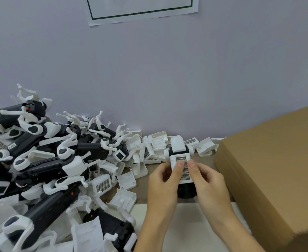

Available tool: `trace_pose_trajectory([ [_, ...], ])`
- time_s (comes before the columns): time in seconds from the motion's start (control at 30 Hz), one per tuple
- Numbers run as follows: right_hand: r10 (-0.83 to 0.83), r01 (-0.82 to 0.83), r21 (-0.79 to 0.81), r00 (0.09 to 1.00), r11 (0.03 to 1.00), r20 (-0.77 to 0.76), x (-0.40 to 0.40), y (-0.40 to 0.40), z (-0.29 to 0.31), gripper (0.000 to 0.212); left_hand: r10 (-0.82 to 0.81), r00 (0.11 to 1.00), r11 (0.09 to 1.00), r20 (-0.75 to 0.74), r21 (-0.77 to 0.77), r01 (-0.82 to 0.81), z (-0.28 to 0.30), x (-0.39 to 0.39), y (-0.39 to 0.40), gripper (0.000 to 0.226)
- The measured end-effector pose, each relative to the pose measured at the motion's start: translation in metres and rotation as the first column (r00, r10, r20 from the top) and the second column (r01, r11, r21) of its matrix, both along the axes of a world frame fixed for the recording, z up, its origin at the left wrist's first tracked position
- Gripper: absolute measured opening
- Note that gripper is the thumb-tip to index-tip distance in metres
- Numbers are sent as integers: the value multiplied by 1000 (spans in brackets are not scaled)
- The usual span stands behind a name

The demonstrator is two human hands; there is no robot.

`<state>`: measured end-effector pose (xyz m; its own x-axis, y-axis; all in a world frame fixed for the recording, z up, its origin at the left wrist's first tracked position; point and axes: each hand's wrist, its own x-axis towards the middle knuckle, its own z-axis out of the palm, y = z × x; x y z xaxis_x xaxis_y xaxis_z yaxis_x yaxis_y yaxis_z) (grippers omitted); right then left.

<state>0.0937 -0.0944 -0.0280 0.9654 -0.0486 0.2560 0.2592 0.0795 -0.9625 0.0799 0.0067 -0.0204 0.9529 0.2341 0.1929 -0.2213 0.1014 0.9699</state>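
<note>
Both hands hold one black-and-white plastic unit (pixel 179 150) above the table, just right of centre. A white cover with a dark mesh grille (pixel 185 171) sits on its near face. My left hand (pixel 163 184) grips the unit from the left, its thumb pressing on the grille. My right hand (pixel 207 180) grips it from the right, thumb on the grille beside the other thumb. The unit's black lower part (pixel 186 192) shows between my wrists.
A big heap of black-and-white units (pixel 46 160) fills the left half of the table. Loose white grille covers (pixel 126 180) lie between the heap and my hands and along the wall. A brown cardboard box (pixel 273 170) stands at right. A white sheet (pixel 184 226) lies under my forearms.
</note>
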Motion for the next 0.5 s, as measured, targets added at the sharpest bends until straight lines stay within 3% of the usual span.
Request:
trace_pose_trajectory([
  [0.17,23,-23,21,1000,1000,-2,-2,2,0,47,14,1000,998,-24,-60,-16,2,-2,1,45],
  [0.33,132,-123,103,988,987,-84,-3,1,3,43,32,999,998,-3,-45,-32,6,-4,0,46],
  [0.5,47,-46,32,999,998,-8,-2,1,4,38,47,998,998,40,36,-48,5,-5,1,45],
])
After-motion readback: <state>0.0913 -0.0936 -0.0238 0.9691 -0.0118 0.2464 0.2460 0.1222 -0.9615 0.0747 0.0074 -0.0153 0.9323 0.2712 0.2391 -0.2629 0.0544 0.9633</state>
